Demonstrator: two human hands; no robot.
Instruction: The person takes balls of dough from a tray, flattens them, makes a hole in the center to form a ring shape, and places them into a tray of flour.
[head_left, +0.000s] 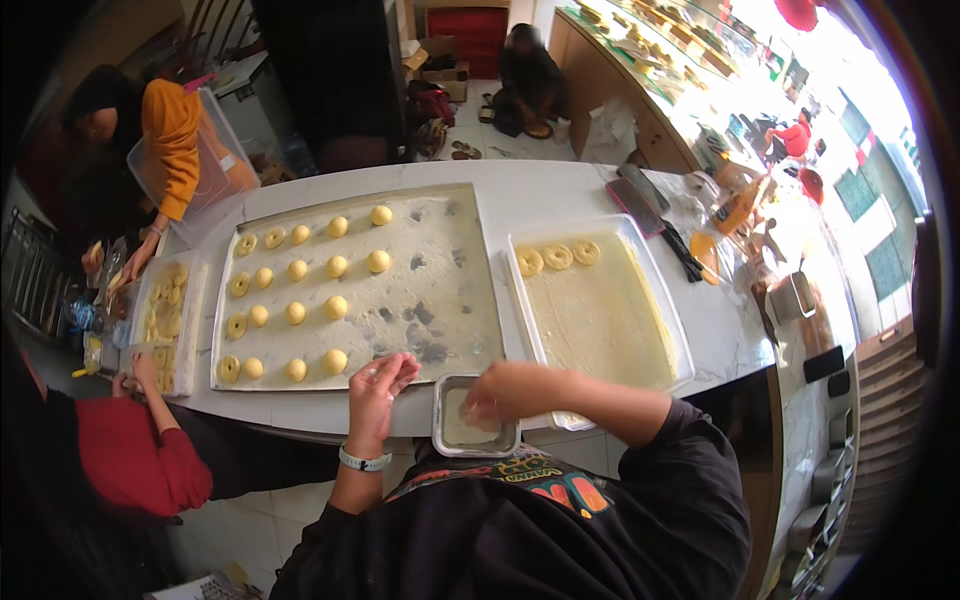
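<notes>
My left hand [385, 385] is raised by the near edge of a floured metal sheet [405, 300], fingers curled together and dusted white; whatever they hold, if anything, is hidden. My right hand [495, 395] dips into a small metal container [475, 440] of white powder, its fingers blurred. On the sheet stand rows of pale dough balls [297, 312], the leftmost ones pressed into rings [237, 325]. To the right, a plastic tray [600, 320] holds several dough rings [557, 255] along its far end.
A co-worker in an orange sleeve [172, 150] and another in red [140, 450] handle a tray of dough [165, 310] at left. A person [530, 75] crouches beyond the table. Knives [680, 250], phones and utensils lie on the right. A display counter [660, 45] stands behind.
</notes>
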